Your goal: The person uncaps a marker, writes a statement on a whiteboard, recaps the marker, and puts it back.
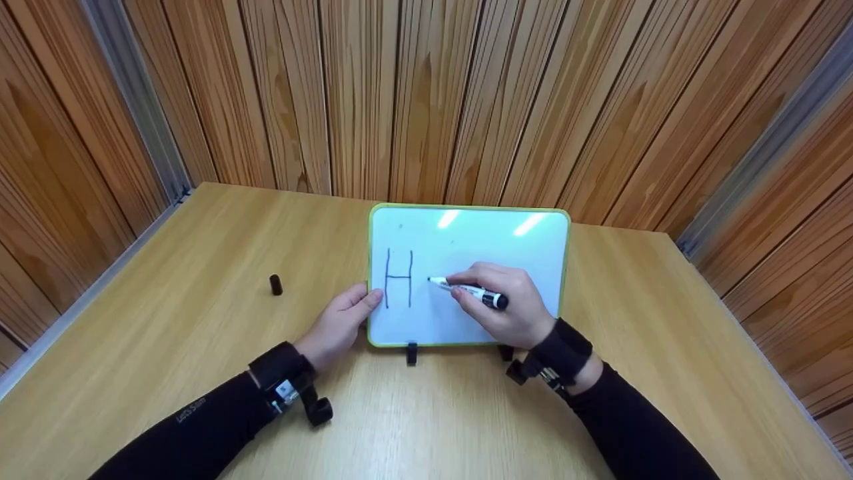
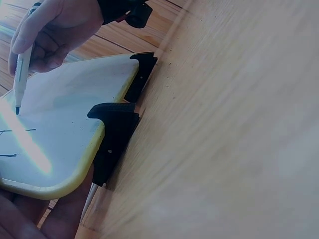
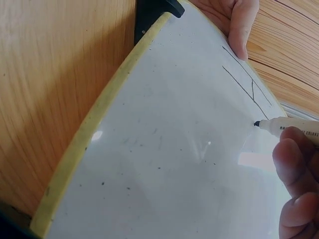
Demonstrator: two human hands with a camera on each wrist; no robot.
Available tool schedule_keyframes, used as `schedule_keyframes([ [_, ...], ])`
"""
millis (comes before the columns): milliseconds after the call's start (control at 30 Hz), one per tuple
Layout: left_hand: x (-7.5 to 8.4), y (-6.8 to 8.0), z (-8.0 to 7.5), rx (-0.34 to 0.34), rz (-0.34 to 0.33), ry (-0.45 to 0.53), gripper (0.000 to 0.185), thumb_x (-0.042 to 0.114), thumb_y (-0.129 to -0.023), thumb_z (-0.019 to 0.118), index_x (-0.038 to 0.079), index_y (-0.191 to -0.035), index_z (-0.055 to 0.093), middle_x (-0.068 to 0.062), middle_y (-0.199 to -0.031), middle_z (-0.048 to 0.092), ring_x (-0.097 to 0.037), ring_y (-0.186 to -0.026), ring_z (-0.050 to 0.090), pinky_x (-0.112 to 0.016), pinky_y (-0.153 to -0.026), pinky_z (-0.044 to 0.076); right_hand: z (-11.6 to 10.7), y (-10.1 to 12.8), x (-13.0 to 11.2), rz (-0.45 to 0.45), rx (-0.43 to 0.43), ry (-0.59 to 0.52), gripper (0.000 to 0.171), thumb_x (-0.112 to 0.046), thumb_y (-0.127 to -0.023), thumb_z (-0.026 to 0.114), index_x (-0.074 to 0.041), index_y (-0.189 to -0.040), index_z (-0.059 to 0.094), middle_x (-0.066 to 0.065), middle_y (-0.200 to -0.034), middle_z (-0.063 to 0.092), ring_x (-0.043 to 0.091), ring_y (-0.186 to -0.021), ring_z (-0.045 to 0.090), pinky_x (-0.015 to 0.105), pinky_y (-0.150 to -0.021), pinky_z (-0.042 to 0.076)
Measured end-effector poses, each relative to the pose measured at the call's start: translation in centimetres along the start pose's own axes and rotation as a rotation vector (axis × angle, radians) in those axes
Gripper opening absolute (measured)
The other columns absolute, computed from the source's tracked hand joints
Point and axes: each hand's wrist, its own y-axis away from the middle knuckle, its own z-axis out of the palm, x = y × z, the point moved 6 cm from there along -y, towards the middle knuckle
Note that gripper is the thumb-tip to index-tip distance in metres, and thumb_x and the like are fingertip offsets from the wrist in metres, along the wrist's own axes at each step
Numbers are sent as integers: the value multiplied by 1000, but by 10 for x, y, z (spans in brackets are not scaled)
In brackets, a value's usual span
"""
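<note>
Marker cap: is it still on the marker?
No, the marker cap stands alone on the table, left of the whiteboard, while the right hand holds the uncapped marker.

Bench (image 1: 200, 347): light wood, pale grain. Marker cap (image 1: 276, 285): small, black, upright on the bench, toward its left side. Wall panels (image 1: 426, 93): vertical wood planks, behind and beside the bench.

At the frame's centre a white whiteboard (image 1: 480, 240) is showing a lime-green rim, a black letter H (image 1: 398, 279) and black clips (image 1: 412, 353). The marker (image 1: 466, 291) is showing white with black ends. Left of centre, a black cap (image 1: 276, 285) is lying on the light wood-grain table (image 1: 200, 267). Striped brown wood panelling (image 1: 426, 87) is filling the top.
</note>
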Motion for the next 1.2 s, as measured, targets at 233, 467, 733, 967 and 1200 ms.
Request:
schedule_keyframes([
  [233, 0, 0, 0, -2, -1, -2, 43, 20, -121, 46, -13, -146, 56, -26, -144, 69, -30, -130, 67, -36, -105, 56, 6, 0, -3, -8, -35, -30, 19, 2, -101, 76, -2, -119, 83, 6, -103, 82, 15, -81, 68, 25, -69, 54],
  [467, 0, -1, 2, -8, 4, 2, 42, 19, -121, 45, -14, -146, 55, -27, -144, 68, -31, -130, 67, -36, -105, 56, 12, 1, -1, -7, -81, -17, 20, 0, -103, 76, -2, -122, 82, 8, -105, 82, 13, -80, 67, 25, -69, 55],
  [733, 0, 0, 1, 5, -14, -7, 42, 20, -121, 45, -11, -147, 56, -24, -142, 69, -29, -130, 66, -36, -107, 54, 12, 1, 0, 46, -88, -3, 19, -3, -105, 76, -5, -122, 83, 4, -106, 83, 14, -79, 67, 27, -68, 54],
  [967, -1, 1, 0, 5, -11, 2, 39, 20, -121, 46, -11, -140, 59, -23, -138, 71, -25, -125, 69, -35, -104, 57, 9, 1, 1, 68, -75, -9, 16, -2, -104, 76, -5, -118, 84, 5, -103, 83, 15, -80, 69, 28, -69, 55],
  [1200, -2, 0, -2, 12, -16, -18, 34, 20, -122, 45, -8, -129, 62, -22, -135, 72, -24, -123, 69, -34, -102, 57, 5, 2, 3, 95, -65, -2, 14, -2, -104, 75, -5, -115, 84, 6, -103, 83, 16, -83, 72, 28, -70, 56],
])
